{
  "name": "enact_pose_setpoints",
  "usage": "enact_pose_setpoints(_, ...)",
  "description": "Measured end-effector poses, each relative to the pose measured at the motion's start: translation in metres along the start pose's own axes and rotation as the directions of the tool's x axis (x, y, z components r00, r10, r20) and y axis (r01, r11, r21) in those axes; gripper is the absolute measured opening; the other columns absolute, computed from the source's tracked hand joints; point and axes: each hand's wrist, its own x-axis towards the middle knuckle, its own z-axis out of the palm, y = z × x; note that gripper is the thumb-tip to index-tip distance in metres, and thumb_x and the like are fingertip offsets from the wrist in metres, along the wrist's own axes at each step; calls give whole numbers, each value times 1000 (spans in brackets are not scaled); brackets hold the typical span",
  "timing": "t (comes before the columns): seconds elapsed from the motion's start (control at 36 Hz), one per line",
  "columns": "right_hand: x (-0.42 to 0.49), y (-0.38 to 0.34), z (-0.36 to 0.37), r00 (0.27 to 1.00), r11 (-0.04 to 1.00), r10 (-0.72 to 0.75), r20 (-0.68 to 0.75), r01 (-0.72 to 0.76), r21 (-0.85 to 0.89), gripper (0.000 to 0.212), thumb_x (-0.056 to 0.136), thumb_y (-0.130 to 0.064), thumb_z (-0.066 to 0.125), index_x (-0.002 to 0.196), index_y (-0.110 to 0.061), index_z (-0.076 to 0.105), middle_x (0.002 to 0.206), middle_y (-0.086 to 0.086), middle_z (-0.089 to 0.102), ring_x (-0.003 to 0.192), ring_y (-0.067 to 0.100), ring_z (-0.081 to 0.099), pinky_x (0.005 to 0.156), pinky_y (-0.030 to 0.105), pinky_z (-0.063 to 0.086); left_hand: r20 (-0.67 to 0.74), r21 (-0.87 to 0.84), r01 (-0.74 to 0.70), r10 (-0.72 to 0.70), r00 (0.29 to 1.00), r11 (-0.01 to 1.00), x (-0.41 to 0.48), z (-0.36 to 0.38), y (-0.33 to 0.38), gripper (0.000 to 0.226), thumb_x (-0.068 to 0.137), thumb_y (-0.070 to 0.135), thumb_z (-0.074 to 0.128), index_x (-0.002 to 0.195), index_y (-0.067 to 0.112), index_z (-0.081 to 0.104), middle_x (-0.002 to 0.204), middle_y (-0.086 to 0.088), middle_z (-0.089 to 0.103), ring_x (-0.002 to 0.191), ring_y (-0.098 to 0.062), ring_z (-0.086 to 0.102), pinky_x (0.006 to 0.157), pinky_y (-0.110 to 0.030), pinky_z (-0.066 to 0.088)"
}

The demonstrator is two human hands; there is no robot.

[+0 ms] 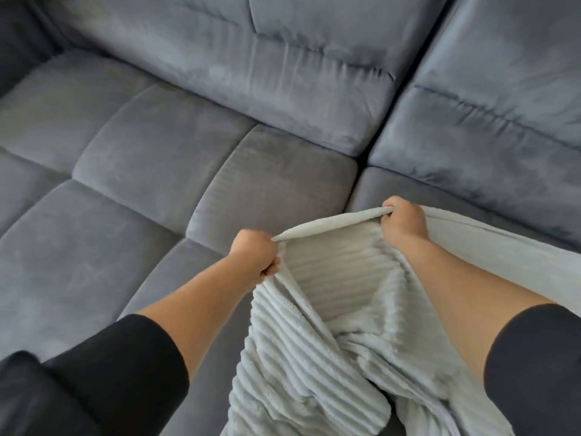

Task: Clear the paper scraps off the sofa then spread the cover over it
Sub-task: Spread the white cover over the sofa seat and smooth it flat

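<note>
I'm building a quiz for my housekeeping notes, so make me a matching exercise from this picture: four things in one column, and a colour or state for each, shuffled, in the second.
Things:
1. sofa
2. cover
3. left sleeve
4. right hand

Descriptions:
A. black
B. grips a fabric edge
C. pale, ribbed, bunched
D. grey-blue upholstery

Pairs: 1-D, 2-C, 3-A, 4-B
</note>
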Motion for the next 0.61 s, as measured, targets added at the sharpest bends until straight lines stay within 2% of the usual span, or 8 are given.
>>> enact_pose_setpoints(0.08,0,1,-1,999,995,12,-31,-9,96,14,88,-8,54,88,-13,67,90,7,68,82,27,55,66,32,40,214,-552,242,-146,966,798,-17,5,13,22,102,4,34,109,7,55,74,-15,73,52,-23,69,41,-22,46)
enact_pose_setpoints(0.17,4,5,-3,999,989,36,-33,-31,143,7,90,-14,61,88,-18,66,89,2,66,82,21,52,70,26,35,109,-738,158,-116,987,656,-20,25,16,21,100,4,34,106,14,52,88,-14,71,72,-29,71,59,-31,56)
enact_pose_setpoints(0.22,6,6,-3,999,987,26,-21,-23,157,6,91,-15,61,89,-19,64,90,4,66,84,23,54,72,26,35,-197,-592,-100,-23,980,800,-23,41,12,15,95,15,42,92,25,54,86,0,67,76,-23,62,70,-31,53)
enact_pose_setpoints(0.31,5,7,0,1000,990,-10,6,9,138,12,94,-14,54,90,-23,60,99,13,64,97,34,57,73,29,36,-530,-261,-349,168,831,900,-28,52,3,16,96,15,47,99,27,57,85,15,55,76,-4,55,68,-13,40)
enact_pose_setpoints(0.36,2,7,-2,999,991,-32,14,30,133,11,96,-14,51,99,-20,60,101,13,55,105,36,52,78,33,38,-559,-147,-441,294,775,885,-20,51,-1,29,96,6,43,112,26,57,98,18,56,95,-6,58,84,-15,41)
enact_pose_setpoints(0.44,-3,4,-2,999,994,-50,-3,50,96,15,99,-19,50,113,-18,54,107,9,43,105,35,51,84,38,42,-536,220,-471,509,674,855,-2,40,-3,45,93,4,39,131,26,51,131,5,56,129,-18,45,111,-36,35)
enact_pose_setpoints(0.53,-2,-4,-4,999,998,-19,-44,22,59,14,99,-16,42,113,-20,43,118,12,38,87,37,54,78,40,43,-456,491,-458,667,589,741,12,23,8,46,93,5,40,136,21,45,134,-2,57,131,-26,42,111,-42,29)
enact_pose_setpoints(0.61,6,-14,-10,994,996,-54,-100,46,-83,14,97,-9,38,107,-17,40,117,14,33,83,39,53,73,43,47,-333,702,-384,753,567,599,31,-1,27,47,89,6,41,134,19,45,129,-4,58,127,-31,43,102,-44,34)
